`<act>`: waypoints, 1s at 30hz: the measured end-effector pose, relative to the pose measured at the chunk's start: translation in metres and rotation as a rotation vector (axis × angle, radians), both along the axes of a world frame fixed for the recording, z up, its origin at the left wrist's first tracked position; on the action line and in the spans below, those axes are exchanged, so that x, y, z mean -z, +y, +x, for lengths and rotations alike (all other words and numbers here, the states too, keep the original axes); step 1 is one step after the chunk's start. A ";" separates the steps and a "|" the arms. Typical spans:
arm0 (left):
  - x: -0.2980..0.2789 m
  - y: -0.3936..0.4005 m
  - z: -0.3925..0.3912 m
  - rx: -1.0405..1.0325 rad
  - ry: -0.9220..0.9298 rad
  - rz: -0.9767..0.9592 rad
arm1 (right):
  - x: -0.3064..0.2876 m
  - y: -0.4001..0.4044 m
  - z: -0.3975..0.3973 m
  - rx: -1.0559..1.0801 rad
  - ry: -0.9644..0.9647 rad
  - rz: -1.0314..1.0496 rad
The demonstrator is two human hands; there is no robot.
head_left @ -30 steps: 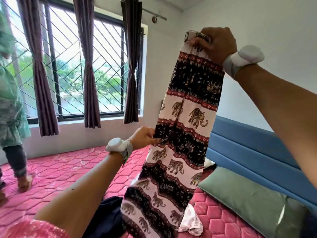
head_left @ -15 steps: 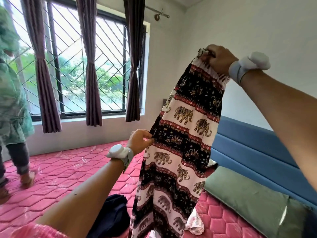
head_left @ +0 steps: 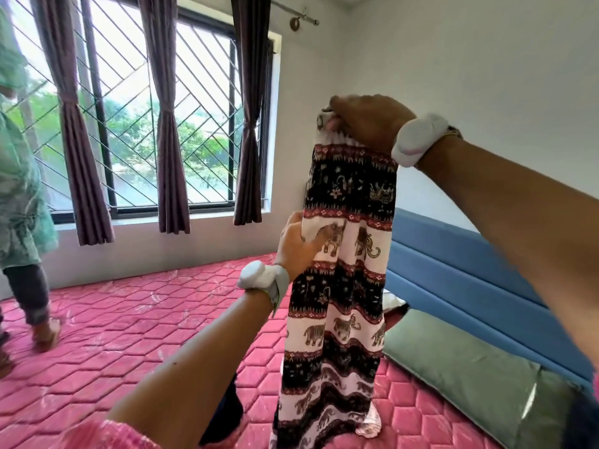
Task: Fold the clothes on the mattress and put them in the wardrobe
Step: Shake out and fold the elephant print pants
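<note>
Over the pink mattress point(head_left: 123, 345), nearest me: my left hand point(head_left: 299, 246), wrist strapped in a white band point(head_left: 262, 277), fingers curled round the near edge of the elephant-print garment point(head_left: 343, 286), pinching it at about a third of its hanging length. Item held: the garment, long and narrow, hanging upright, its lower end trailing down to the mattress. Above: my right hand point(head_left: 366, 121), fingers closed over the gathered top end, bunching it and holding it at head height. Beneath my left arm: a dark garment point(head_left: 227, 413), unfolded, and a pale one point(head_left: 369, 426) behind the hem. To the right: a green pillow point(head_left: 470, 377) against the blue headboard point(head_left: 453, 270). Farther: another person point(head_left: 22, 205) standing on the mattress at left; window with tied curtains point(head_left: 168, 131) behind. No wardrobe in view. Step in hand, as I judge it: straightening the garment lengthwise before folding. Next move calls for bringing top down to bottom, edges kept even.
</note>
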State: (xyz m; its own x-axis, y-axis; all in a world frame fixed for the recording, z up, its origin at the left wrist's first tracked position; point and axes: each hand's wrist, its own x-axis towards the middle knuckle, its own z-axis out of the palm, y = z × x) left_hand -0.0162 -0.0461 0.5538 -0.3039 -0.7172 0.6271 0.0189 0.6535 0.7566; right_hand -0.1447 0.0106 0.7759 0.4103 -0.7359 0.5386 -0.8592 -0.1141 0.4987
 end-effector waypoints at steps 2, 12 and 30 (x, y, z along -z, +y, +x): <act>-0.020 0.001 -0.002 0.042 0.076 0.058 | 0.009 -0.003 0.000 0.018 0.062 0.013; -0.062 -0.002 0.004 0.261 0.382 0.304 | 0.044 -0.010 -0.004 -0.012 -0.149 0.206; 0.031 -0.029 0.043 0.188 -0.922 -0.183 | 0.025 -0.014 -0.020 -0.133 -0.644 -0.246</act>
State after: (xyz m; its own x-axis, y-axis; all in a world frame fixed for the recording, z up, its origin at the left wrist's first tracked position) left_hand 0.0268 -0.0754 0.5231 -0.8343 -0.5206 0.1812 -0.4160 0.8103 0.4128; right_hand -0.1648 -0.0038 0.7512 0.0316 -0.5269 0.8494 -0.9788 -0.1882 -0.0804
